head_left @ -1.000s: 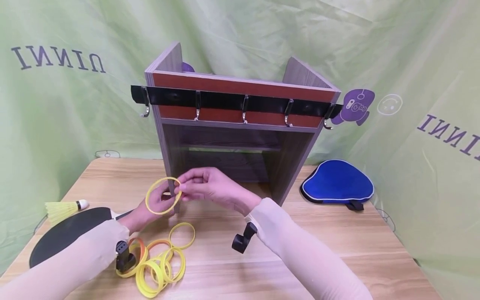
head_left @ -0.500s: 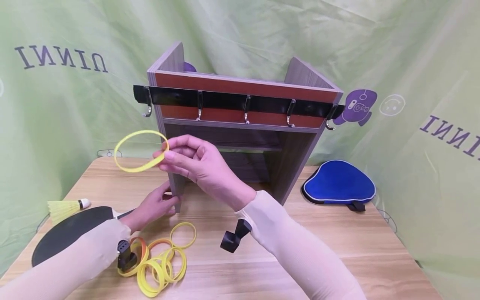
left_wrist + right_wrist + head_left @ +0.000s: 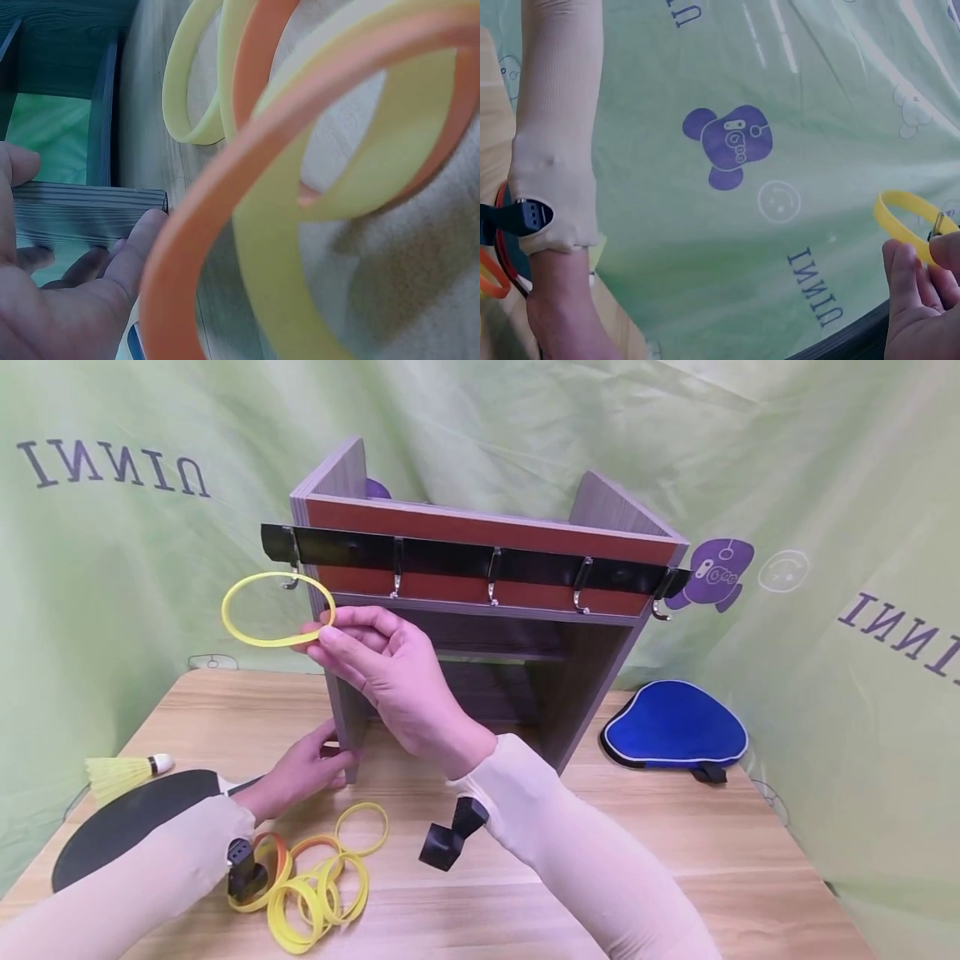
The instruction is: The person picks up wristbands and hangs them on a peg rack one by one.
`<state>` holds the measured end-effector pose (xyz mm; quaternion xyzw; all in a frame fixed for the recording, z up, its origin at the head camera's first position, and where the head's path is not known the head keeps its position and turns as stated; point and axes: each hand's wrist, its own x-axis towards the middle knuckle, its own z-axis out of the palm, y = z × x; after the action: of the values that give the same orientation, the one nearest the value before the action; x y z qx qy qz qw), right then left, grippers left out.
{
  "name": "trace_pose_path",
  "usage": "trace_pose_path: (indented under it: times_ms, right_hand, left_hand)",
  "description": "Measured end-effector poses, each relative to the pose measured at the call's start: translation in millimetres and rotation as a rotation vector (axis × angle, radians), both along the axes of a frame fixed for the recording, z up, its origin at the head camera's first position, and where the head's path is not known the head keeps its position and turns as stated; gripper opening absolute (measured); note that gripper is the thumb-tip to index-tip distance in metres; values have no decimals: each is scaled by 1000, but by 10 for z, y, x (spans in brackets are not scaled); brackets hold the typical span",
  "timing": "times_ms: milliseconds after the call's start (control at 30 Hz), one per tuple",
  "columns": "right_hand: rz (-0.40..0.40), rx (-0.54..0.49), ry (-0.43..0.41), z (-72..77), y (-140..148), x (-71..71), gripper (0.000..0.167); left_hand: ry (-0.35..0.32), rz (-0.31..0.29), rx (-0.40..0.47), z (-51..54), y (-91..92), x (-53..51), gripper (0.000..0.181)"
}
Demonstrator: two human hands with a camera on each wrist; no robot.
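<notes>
Right hand (image 3: 397, 681) pinches a yellow ring (image 3: 264, 643) at the leftmost hook (image 3: 294, 556) — looks like lining up, contact unclear. Left hand (image 3: 303, 772) grips the cabinet (image 3: 420, 514) low, fingers curled. Next move calls for threading ring over tip.

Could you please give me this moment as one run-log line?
right hand: pinches yellow ring near leftmost hook, contact unclear | left hand: holds side panel | other rings: on table

The held ring (image 3: 262, 642) is yellow, the strip (image 3: 446, 558) black, the cabinet (image 3: 583, 693) streaked grey, the pouch (image 3: 675, 727) white-edged blue.
</notes>
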<state>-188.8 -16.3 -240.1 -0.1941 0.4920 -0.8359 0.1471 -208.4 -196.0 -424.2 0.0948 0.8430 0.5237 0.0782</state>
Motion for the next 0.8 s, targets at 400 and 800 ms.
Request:
trace_pose_path:
  times_ms: [400, 800]
  right_hand:
    - [-17, 47, 1, -122, -48, -61, 17]
    - [30, 142, -13, -203, 38, -96, 22]
  left_hand:
    - [1, 1, -11, 9, -31, -7, 53]
    - [-27, -12, -14, 34, -22, -6, 56]
